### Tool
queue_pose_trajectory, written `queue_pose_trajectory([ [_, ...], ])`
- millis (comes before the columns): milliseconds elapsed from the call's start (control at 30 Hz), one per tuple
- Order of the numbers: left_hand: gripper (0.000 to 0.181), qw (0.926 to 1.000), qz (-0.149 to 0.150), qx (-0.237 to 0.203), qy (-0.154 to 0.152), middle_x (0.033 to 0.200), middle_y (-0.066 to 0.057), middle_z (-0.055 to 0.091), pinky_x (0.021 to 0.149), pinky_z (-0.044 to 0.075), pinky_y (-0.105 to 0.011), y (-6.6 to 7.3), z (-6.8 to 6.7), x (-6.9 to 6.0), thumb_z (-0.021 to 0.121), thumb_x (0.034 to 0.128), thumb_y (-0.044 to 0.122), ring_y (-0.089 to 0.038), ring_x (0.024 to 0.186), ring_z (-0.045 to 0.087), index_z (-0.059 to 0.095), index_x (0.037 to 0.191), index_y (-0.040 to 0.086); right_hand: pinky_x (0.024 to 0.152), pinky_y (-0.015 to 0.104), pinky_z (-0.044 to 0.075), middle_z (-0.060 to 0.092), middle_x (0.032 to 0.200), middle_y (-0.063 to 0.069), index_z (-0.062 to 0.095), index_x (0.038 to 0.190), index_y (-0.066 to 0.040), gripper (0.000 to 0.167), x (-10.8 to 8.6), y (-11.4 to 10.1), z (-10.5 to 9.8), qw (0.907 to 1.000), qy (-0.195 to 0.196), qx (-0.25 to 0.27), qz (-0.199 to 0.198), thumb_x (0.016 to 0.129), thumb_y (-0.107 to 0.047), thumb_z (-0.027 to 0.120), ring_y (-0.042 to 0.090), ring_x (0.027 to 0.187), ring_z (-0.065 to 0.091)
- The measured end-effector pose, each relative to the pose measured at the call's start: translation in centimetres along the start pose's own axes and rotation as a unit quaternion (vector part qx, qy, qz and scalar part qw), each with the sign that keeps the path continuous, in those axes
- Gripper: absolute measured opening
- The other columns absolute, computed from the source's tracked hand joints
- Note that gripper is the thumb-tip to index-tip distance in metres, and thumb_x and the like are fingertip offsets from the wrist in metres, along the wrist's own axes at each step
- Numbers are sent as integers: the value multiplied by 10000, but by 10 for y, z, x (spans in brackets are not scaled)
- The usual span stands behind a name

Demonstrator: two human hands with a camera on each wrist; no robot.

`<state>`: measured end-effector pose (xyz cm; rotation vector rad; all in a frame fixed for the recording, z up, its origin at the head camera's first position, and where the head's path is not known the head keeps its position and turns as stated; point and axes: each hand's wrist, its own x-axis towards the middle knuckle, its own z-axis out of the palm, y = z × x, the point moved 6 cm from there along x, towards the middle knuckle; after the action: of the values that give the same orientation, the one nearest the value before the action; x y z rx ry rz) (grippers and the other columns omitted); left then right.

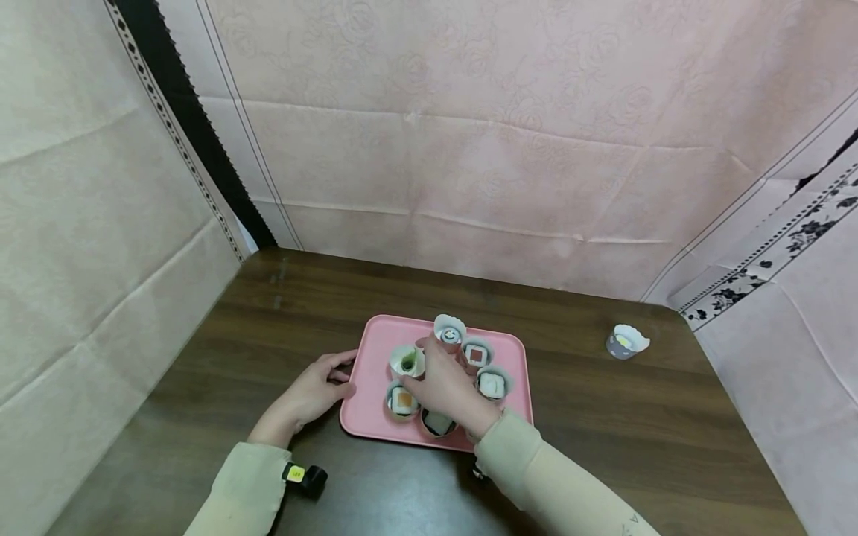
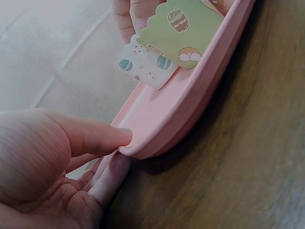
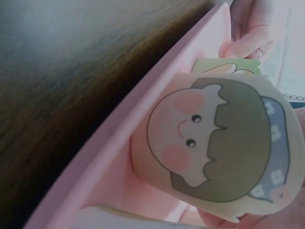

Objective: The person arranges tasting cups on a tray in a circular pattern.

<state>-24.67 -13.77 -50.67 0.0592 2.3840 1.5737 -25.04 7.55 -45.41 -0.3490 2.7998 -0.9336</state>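
My left hand (image 1: 315, 394) pinches the left rim of a pink tray (image 1: 365, 417), thumb on top and fingers below in the left wrist view. Over the tray, my right hand (image 1: 445, 380) has its thumb and fingers about a white paper cup (image 1: 400, 370) with something green inside; the left wrist view shows this cup's macaron print and fingers behind it. A green paper cup (image 2: 176, 33) stands beside it, holding a white and orange piece (image 1: 402, 400). A cup with a cartoon face (image 3: 209, 138) fills much of the right wrist view.
More paper cups stand on the tray: one at the back (image 1: 449, 320) with a smiling piece, one with a brown-centred square (image 1: 477, 356), one with a white piece (image 1: 492, 384). A grey cup (image 1: 620, 347) sits apart on the brown table (image 1: 576, 417). Pale cloths (image 1: 469, 164) hang around.
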Motion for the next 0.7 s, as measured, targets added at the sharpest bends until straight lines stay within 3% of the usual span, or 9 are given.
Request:
queue_pose_trajectory([
  [133, 573, 10000, 7, 0, -6, 1394, -103, 415, 788, 500, -340, -2, 0, 1, 657, 900, 62, -253, 1081, 509, 472, 1437, 133, 703, 322, 470, 552, 1233, 75, 424, 1362, -81, 633, -1, 0, 0, 10000, -21, 31, -46, 869, -350, 715, 130, 825, 568],
  [333, 570, 10000, 37, 16, 2, 1389, -103, 423, 787, 496, -337, -3, 0, 2, 659, 900, 63, -251, 1078, 511, 473, 1435, 131, 646, 307, 464, 551, 958, 8, 412, 1391, -76, 656, 0, 0, 2, 9998, -148, 132, -32, 874, -346, 712, 110, 727, 547],
  [400, 571, 10000, 45, 18, -3, 1389, -105, 423, 788, 496, -337, -3, 0, 2, 659, 900, 63, -252, 1079, 510, 473, 1436, 131, 641, 314, 468, 550, 939, 3, 411, 1397, -82, 664, -1, 0, 1, 9997, -164, 171, -23, 871, -352, 713, 122, 727, 556],
  [633, 571, 10000, 12, 14, -28, 1392, -97, 421, 789, 496, -339, -2, 0, 1, 656, 904, 68, -248, 1084, 509, 470, 1438, 141, 870, 388, 486, 539, 1300, 76, 399, 1426, -122, 688, -6, 5, -20, 9992, 122, 391, -43, 872, -393, 703, 211, 1123, 561],
  [700, 571, 10000, 7, 9, -33, 1393, -96, 421, 788, 495, -340, -2, 0, 1, 657, 904, 69, -247, 1083, 509, 471, 1438, 143, 883, 403, 481, 542, 1309, 84, 399, 1434, -135, 695, -9, 11, -30, 9980, 281, 565, -42, 870, -404, 702, 234, 1137, 559],
])
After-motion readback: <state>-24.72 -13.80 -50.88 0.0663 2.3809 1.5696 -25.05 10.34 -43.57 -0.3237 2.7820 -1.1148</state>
